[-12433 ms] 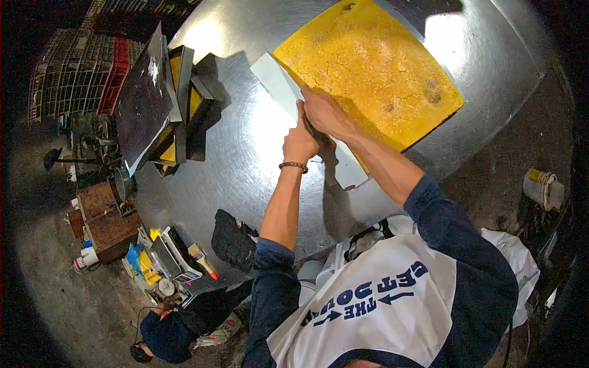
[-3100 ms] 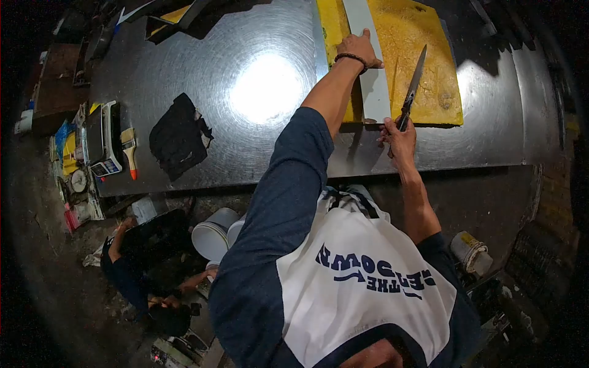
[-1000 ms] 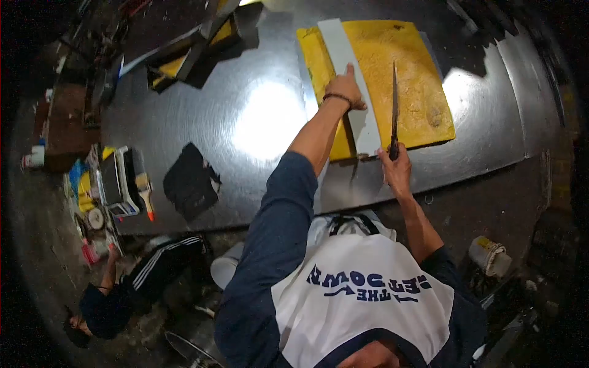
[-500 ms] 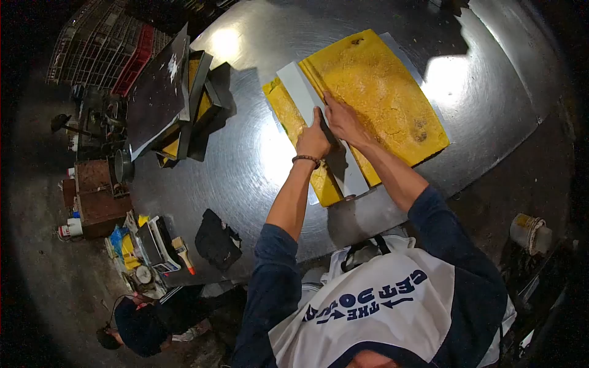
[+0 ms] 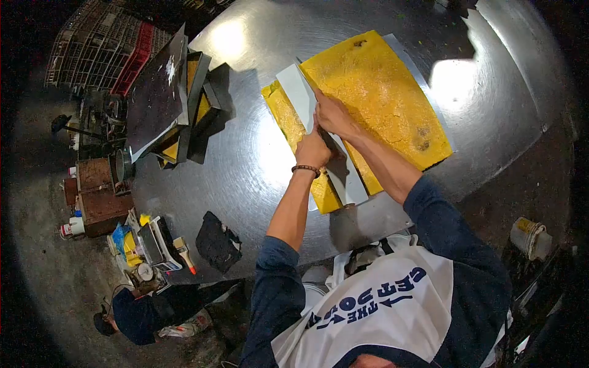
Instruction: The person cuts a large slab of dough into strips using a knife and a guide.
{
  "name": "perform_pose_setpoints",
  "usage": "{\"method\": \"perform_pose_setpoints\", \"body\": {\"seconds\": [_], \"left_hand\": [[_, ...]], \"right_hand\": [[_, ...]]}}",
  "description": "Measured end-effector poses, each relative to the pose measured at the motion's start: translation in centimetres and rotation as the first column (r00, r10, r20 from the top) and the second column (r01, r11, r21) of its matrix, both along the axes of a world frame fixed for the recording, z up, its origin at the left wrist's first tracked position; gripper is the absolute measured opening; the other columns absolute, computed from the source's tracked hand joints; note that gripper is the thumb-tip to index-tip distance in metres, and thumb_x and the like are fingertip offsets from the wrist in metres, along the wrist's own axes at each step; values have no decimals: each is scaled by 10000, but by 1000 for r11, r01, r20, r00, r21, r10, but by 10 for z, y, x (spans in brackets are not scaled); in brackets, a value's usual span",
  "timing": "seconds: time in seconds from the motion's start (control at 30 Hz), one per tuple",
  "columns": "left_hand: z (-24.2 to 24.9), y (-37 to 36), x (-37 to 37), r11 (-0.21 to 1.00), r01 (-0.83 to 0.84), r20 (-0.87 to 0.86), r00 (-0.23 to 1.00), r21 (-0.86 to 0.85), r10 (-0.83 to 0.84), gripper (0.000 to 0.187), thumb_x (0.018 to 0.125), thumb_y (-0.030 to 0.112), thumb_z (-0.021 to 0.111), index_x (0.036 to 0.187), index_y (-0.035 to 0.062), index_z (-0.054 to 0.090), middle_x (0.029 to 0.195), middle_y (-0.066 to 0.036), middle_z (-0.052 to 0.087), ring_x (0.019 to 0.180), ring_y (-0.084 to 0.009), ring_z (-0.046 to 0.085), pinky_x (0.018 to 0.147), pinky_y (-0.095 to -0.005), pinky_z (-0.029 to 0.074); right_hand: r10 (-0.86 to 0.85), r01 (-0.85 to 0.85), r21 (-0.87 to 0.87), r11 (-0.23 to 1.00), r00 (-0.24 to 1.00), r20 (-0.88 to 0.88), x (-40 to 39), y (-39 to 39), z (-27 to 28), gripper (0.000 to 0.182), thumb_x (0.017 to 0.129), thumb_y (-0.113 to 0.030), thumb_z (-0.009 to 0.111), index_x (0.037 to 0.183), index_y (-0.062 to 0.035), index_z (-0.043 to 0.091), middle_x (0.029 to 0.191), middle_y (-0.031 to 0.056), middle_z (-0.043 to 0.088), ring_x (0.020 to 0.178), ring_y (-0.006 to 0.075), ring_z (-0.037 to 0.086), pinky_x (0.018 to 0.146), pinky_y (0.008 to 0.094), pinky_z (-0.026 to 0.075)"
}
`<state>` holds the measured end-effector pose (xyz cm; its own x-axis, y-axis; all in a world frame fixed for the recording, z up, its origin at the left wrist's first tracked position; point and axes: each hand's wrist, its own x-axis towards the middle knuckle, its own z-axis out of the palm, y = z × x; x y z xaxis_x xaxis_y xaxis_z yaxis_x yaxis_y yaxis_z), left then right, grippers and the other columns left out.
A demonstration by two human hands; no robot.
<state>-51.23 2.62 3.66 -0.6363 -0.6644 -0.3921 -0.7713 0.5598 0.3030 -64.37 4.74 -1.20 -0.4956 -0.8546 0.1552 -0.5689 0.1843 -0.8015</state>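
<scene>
A large yellow slab (image 5: pixel 386 92) with a rough top lies on a pale sheet on the metal table. A long pale grey bar (image 5: pixel 296 86) crosses its left part, with a narrower yellow strip (image 5: pixel 284 110) on the far side. My left hand (image 5: pixel 313 150), a beaded bracelet at its wrist, is closed on the middle of the bar. Just above and to the right, my right hand (image 5: pixel 334 115) is closed at the bar's right edge, touching my left thumb. Its index finger points up along the edge; the palm side is hidden.
Dark trays (image 5: pixel 197 92) with yellow contents lean at the left of the metal table (image 5: pixel 245 184). Nearer are a black cloth (image 5: pixel 218 242), a brush (image 5: pixel 184 254) and a scale (image 5: pixel 161 245). Another person (image 5: pixel 144 313) is at lower left. A bucket (image 5: pixel 531 238) stands at right.
My right hand has shifted left, from the yellow slab's edge to the bar. The bar's upper part now looks tilted, and a thin edge shows beside it. My left hand has moved slightly down.
</scene>
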Motion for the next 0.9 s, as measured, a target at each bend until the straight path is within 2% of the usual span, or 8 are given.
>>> {"method": "perform_pose_setpoints", "body": {"seconds": [0.13,0.2,0.27,0.53,0.63,0.73,0.8,0.9], "left_hand": [[1,0,-1,1000,-16,-27,1000,19,17,836,735,102,664,1506,119,342,975,-295,693,922,-472,673,841,-508,559],[3,2,1,999,-4,-13,1000,32,4,852,741,101,656,1523,123,317,977,-303,690,919,-478,671,840,-511,558],[9,1,-2,998,3,19,1000,67,-4,1161,716,184,822,1608,167,80,1006,-302,694,966,-474,673,858,-504,555],[-8,-3,3,997,32,-11,999,64,-32,1142,729,175,808,1607,163,77,972,-328,683,934,-487,670,827,-511,553],[4,-2,2,997,34,-34,999,76,-31,1144,728,192,813,1607,172,82,976,-332,681,949,-485,669,841,-519,548],[-4,-6,-1,996,27,-41,999,87,-23,1176,708,239,840,1608,181,85,982,-332,682,967,-485,667,852,-525,543],[-24,-10,4,996,27,-23,999,83,-26,1199,694,266,856,1608,185,85,985,-329,684,973,-488,666,857,-527,541],[-26,-11,7,996,73,-54,996,43,-70,1255,658,317,887,1608,184,78,983,-332,684,970,-492,665,850,-522,543]], "right_hand": [[-2,2,-3,1000,1000,23,1,0,7,550,900,-129,539,1384,97,405,866,341,634,835,508,631,736,548,515],[-2,-22,182,983,991,132,1,0,25,484,960,-157,467,1389,64,429,947,327,630,891,503,614,777,541,482],[-5,-12,143,990,993,116,4,15,22,477,963,-158,465,1387,59,433,942,329,631,889,501,618,782,544,482],[-25,-1,179,984,990,141,4,4,26,483,921,-127,509,1345,94,441,909,369,625,896,521,629,764,549,501],[-46,45,22,999,996,75,15,24,22,474,918,-131,508,1327,101,453,945,381,625,924,531,623,786,556,499],[-79,64,147,987,992,100,14,30,29,450,908,-124,494,1293,109,485,991,379,631,954,525,626,815,552,505],[-14,-32,237,971,981,193,6,16,45,456,915,-133,484,1311,93,487,1038,377,631,993,522,624,856,553,501],[-56,24,221,975,989,140,8,8,26,441,910,-127,493,1298,81,498,1054,374,632,1007,523,622,872,550,501]]}}
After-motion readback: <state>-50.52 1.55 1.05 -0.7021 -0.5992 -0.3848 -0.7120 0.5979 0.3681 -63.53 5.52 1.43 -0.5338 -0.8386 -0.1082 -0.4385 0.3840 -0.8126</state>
